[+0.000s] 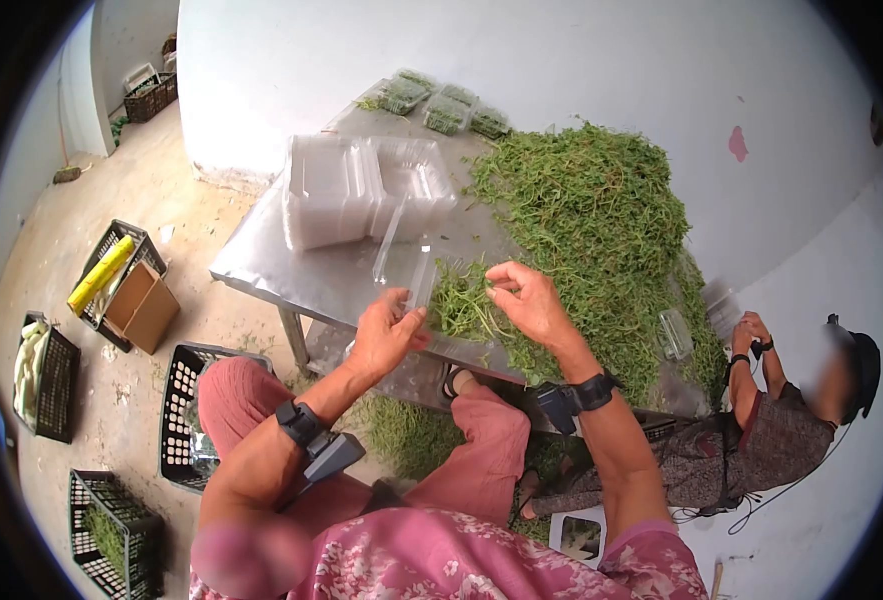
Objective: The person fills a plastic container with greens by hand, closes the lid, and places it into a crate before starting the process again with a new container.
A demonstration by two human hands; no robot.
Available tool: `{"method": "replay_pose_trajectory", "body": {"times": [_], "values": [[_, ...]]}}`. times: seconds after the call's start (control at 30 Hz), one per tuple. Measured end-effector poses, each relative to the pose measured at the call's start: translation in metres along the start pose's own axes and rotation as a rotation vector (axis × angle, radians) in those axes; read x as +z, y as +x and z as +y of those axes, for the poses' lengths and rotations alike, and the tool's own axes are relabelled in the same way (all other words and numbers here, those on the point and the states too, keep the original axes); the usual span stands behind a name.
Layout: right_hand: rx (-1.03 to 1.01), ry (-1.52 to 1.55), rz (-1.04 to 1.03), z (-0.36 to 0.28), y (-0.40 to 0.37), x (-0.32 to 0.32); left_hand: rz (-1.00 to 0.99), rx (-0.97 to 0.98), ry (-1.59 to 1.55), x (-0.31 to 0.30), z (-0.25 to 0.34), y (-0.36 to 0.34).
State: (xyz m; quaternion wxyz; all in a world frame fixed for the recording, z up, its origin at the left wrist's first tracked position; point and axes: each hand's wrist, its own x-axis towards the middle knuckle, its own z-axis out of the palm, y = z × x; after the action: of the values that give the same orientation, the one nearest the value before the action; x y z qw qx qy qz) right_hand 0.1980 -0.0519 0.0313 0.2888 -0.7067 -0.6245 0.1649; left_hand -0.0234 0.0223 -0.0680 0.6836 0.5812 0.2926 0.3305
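Observation:
At the near table edge an open clear plastic clamshell box (419,280) has its lid raised, with loose green sprigs (461,303) at its right side. My left hand (386,332) is curled at the box's near left edge, gripping it. Over the sprigs my right hand (531,303) has thumb and fingers drawn together in a pinch; whatever lies between the fingertips is too small to make out. A big heap of cut greens (591,220) covers the table's right part. Nested clear boxes (331,190) stand beyond my left hand.
Filled clear boxes (448,110) sit at the table's (251,250) far end. A co-worker (761,430) works at the right, near another clear box (675,335). Black crates (186,400) stand on the floor at left, one with a cardboard box (143,307). Greens (411,435) lie under the table.

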Motion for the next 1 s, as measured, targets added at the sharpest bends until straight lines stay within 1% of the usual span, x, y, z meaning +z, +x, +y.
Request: {"method": "replay_pose_trajectory", "body": {"times": [0.1,0.2,0.4,0.5,0.6,0.7,0.8,0.9,1.0], "values": [[0.014,0.007,-0.027,0.000,-0.003,-0.001,0.000,-0.001,-0.007,0.000,0.000,-0.001],[-0.099,-0.116,-0.085,-0.012,-0.007,0.001,0.003,-0.006,-0.012,0.001,0.002,-0.001],[-0.137,-0.403,-0.147,-0.012,-0.004,0.021,0.006,0.004,0.009,0.002,0.003,-0.002],[-0.201,-0.464,-0.205,-0.004,0.001,0.031,0.011,0.014,-0.001,0.002,0.002,-0.002],[-0.227,-0.446,-0.200,-0.003,0.004,0.035,0.013,0.014,0.008,0.002,0.001,-0.003],[-0.129,-0.245,-0.206,-0.012,0.004,0.031,0.020,0.021,0.013,0.000,0.001,-0.003],[-0.136,-0.224,-0.151,-0.017,0.006,0.023,0.019,0.012,0.030,0.000,0.002,-0.003],[-0.069,-0.238,-0.162,-0.020,0.007,0.015,0.024,0.012,0.009,0.001,0.003,-0.003],[-0.142,-0.228,-0.233,-0.011,0.009,0.019,0.024,0.014,0.013,0.001,0.000,-0.003]]}}
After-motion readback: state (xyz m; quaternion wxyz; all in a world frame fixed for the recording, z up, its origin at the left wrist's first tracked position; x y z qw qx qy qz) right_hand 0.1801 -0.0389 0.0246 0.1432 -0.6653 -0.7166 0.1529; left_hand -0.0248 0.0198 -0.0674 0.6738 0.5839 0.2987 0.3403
